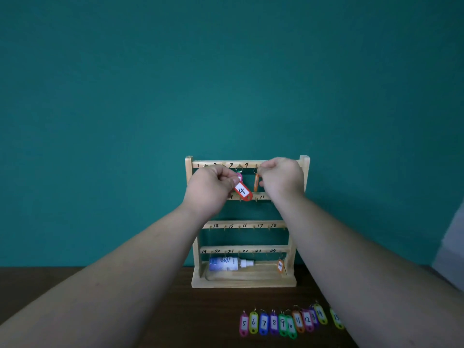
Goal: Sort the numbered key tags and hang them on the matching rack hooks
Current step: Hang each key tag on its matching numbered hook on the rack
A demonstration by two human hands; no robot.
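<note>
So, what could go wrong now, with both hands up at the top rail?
The left hand pinches the red tag by one end, so it might slip and drop. The right hand is close beside the orange tag and could knock it off its hook. Pressing on the top rail may tip the rack.

Dim, even lighting, soft shadows, slight overall blur, and wide-angle bending toward the edges.

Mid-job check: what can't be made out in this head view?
Head view:
- orange tag: edge-on, number unreadable.
- pink tag: number hidden by left hand and red tag.
- top-rail labels past 4: behind right hand.
- rightmost yellow-green tag: partly behind right forearm.
</note>
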